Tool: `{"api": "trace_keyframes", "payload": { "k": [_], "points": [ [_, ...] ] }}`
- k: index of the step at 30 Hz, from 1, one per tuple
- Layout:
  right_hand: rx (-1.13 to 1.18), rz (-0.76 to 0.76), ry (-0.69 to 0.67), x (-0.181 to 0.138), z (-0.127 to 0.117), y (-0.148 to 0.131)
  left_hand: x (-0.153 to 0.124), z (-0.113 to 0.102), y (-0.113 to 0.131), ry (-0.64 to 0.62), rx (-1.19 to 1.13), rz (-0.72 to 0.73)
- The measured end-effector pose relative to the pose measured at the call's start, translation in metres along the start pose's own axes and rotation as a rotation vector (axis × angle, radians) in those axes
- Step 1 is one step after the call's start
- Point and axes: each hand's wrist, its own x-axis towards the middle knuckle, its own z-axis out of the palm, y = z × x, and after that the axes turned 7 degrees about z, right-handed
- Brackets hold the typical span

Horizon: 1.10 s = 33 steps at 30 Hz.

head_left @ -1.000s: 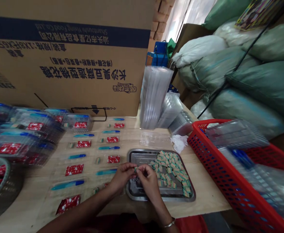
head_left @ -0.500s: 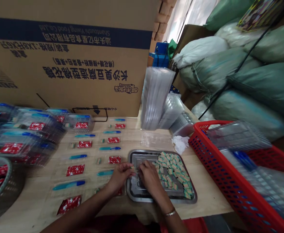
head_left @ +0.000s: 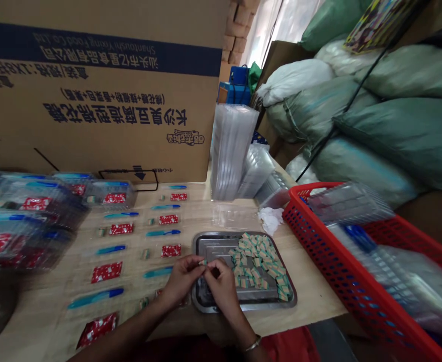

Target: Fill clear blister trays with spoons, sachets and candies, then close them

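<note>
A light wooden table [head_left: 311, 296] under a steel tray [head_left: 215, 249], red sachets [head_left: 111, 272], blue plastic sticks [head_left: 115, 215] and stacked clear plastic containers [head_left: 230, 151]

There are two hands, a left hand [head_left: 181, 281] and a right hand [head_left: 224, 287], with one bangle [head_left: 252, 344] and one small striped block [head_left: 203, 262] between them. The wooden table [head_left: 315, 296] carries one steel tray [head_left: 239, 307], seven blue plastic utensils [head_left: 120, 215] and six red foil packets [head_left: 121, 229] lying singly, and there is one red plastic basket [head_left: 319, 241].
</note>
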Motion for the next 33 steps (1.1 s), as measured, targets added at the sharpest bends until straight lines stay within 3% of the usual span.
{"api": "trace_keyframes", "payload": {
  "k": [3,7,10,13,16,18,22,25,28,33],
  "points": [
    [-0.137,-0.077,-0.088,0.010,-0.017,0.004,0.000,-0.003,0.002,0.005,0.029,-0.004],
    [-0.566,-0.119,0.096,0.040,-0.056,0.013,0.001,-0.001,0.002,0.020,0.014,-0.046],
    [-0.760,-0.143,0.088,0.054,-0.073,0.012,0.001,0.002,0.001,0.021,0.018,-0.067],
    [-0.518,-0.135,0.006,0.050,-0.069,0.006,0.001,0.004,0.002,0.022,0.021,-0.071],
    [-0.017,0.035,-0.149,0.032,-0.047,0.000,0.000,0.005,0.005,0.038,0.009,-0.062],
    [0.198,0.114,-0.200,0.019,-0.030,-0.002,-0.001,0.005,0.006,0.037,0.007,-0.035],
    [0.257,0.123,-0.052,0.001,-0.002,-0.003,-0.003,0.005,0.007,-0.023,-0.002,-0.016],
    [0.176,0.090,-0.011,-0.002,0.000,-0.003,-0.004,0.003,0.006,-0.058,-0.002,-0.010],
    [0.028,0.037,-0.062,0.003,-0.024,0.000,-0.003,0.000,0.005,-0.050,-0.009,-0.007],
    [-0.541,-0.121,0.002,0.005,-0.070,0.011,-0.002,-0.001,0.003,-0.005,-0.027,-0.055]
  ]
}}
